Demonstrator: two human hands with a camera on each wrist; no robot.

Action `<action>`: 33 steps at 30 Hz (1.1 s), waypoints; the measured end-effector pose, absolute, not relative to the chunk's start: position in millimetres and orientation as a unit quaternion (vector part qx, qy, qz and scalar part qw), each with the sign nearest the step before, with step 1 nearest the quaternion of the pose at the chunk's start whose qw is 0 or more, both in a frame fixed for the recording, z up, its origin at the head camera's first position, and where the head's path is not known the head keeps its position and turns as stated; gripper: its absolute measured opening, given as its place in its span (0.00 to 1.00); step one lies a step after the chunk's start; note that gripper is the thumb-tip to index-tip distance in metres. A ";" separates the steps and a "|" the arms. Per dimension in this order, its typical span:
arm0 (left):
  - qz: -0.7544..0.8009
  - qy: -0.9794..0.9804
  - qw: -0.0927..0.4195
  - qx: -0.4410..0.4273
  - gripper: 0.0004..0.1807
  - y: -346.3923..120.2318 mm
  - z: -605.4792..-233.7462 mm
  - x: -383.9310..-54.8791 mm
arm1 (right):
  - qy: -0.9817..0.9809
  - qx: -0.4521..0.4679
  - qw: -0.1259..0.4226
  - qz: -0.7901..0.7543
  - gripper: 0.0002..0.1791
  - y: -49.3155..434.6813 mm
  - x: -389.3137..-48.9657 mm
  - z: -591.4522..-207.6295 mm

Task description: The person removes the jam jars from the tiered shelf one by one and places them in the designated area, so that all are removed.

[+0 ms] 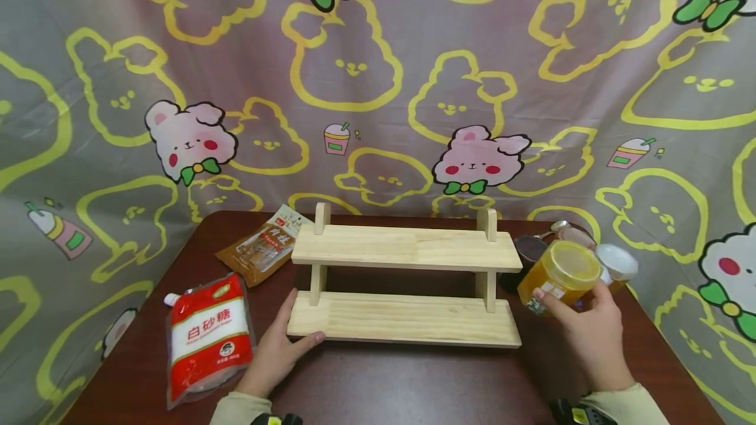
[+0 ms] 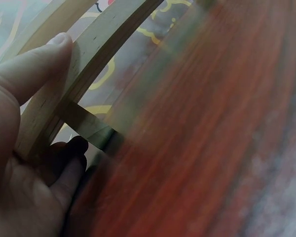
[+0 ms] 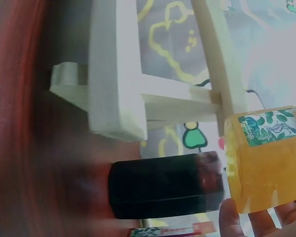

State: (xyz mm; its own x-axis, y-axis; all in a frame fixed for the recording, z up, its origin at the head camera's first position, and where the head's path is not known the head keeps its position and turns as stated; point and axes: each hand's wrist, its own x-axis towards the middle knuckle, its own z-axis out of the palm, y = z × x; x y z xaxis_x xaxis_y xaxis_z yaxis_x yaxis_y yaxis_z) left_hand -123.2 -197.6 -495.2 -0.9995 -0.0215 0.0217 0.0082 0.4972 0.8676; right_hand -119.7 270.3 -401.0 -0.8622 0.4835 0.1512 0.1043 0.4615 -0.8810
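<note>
A two-tier pale wooden shelf rack [image 1: 407, 320] stands in the middle of the dark table. My left hand [image 1: 280, 349] grips the left end of its lower board. In the left wrist view the thumb [image 2: 52, 59] lies on one face of the wood, with fingers around the other side. My right hand [image 1: 593, 333] holds a faceted jar with amber contents [image 1: 552, 281] at the rack's right end, tilted and raised off the table. A leafy label shows on it in the right wrist view. Both rack boards bear nothing.
Behind the amber jar stand a dark jar [image 3: 163, 185], a white-lidded jar [image 1: 617, 261] and a spoon [image 1: 560, 225]. A red and white sugar pouch [image 1: 209, 340] lies at the left. A brown packet [image 1: 262, 248] lies behind the rack's left end. Patterned cloth [image 1: 378, 117] hangs behind.
</note>
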 end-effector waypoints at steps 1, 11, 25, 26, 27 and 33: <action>-0.500 -0.866 0.015 0.004 0.59 -197.7 -495.5 -123.3 | -0.832 -0.175 0.195 0.489 0.40 269.7 -119.5 -399.1; -0.500 -0.866 0.003 0.013 0.61 -198.8 -496.0 -124.7 | -0.828 -0.142 0.219 0.497 0.38 266.4 -120.9 -386.4; -0.496 -0.868 0.017 0.004 0.59 -198.4 -495.9 -122.3 | -0.830 -0.109 0.215 0.502 0.36 259.7 -131.5 -371.6; -0.496 -0.868 0.017 0.005 0.59 -198.3 -495.8 -122.1 | -0.831 -0.106 0.212 0.503 0.36 259.8 -133.2 -372.3; -0.497 -0.868 0.016 0.004 0.59 -198.1 -495.7 -121.9 | -0.834 -0.104 0.207 0.501 0.37 259.7 -134.5 -372.5; -0.504 -0.863 0.013 0.009 0.60 -198.1 -496.9 -122.6 | -0.841 -0.076 0.187 0.501 0.38 257.0 -140.4 -371.8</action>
